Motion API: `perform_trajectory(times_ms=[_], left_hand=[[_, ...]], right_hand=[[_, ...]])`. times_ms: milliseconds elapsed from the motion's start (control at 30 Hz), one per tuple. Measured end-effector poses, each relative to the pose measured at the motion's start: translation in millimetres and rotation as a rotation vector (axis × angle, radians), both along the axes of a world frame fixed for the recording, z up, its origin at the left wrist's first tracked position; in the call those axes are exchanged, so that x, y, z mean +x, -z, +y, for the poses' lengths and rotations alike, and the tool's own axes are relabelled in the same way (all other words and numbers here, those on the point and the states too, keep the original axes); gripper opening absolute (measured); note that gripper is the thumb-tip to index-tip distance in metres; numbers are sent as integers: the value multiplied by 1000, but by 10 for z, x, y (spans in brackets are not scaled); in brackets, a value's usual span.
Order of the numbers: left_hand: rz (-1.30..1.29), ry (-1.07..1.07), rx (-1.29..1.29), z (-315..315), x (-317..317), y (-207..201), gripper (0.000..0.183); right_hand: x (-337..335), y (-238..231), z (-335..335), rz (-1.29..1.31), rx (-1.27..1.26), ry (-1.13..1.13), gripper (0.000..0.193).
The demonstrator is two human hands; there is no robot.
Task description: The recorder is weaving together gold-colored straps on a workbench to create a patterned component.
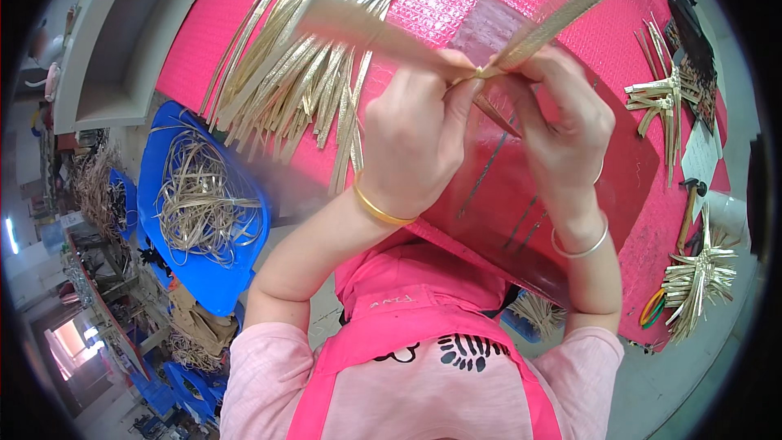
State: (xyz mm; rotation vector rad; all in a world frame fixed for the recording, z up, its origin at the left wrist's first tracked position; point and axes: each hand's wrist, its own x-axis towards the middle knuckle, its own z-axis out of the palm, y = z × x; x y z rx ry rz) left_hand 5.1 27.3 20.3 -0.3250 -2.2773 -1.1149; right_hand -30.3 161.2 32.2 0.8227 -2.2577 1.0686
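Left fingers (463, 100), right fingers (556, 72) pinched tight on gold strips (568, 18) above red sheet (626, 165).

One left hand (411, 130) and one right hand (566, 118) made two, with three ends of gold strip (570, 16) showing between them; the left wrist had one gold bangle (383, 208), the right at least one silver bangle (586, 249); one heap of loose strips (285, 73) held too many to count; at the right were two gold bundles (668, 98) and one hammer (686, 216); nearby on the left was one large blue tub (216, 281).
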Motion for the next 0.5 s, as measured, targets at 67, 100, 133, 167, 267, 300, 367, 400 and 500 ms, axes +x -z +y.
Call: perform_trajectory(times_ms=[67,100,133,167,267,300,367,400,500], left_hand=[[-11,5,-87,-56,-36,-163,12],[-387,118,251,-91,-58,-265,14],[-761,232,592,-137,-71,-320,16],[-867,397,795,-208,-121,-320,18],[-921,477,896,-350,-137,-248,19],[-880,436,841,-334,-115,-235,19],[-839,370,797,-295,-76,-233,18],[-797,311,751,-260,-63,-241,17],[-723,308,666,-206,-37,-219,16]], right_hand=[[-116,20,7,248,62,-5,14],[-138,52,6,275,58,-21,14],[-151,86,7,303,54,-37,14],[-159,126,9,304,18,-65,12],[103,129,-72,-682,-421,-124,9],[156,81,-70,-839,-569,-197,10],[201,0,-52,-923,-595,-207,12],[205,-23,-37,-1002,-621,-214,13],[130,43,-22,-746,-402,-141,14]])
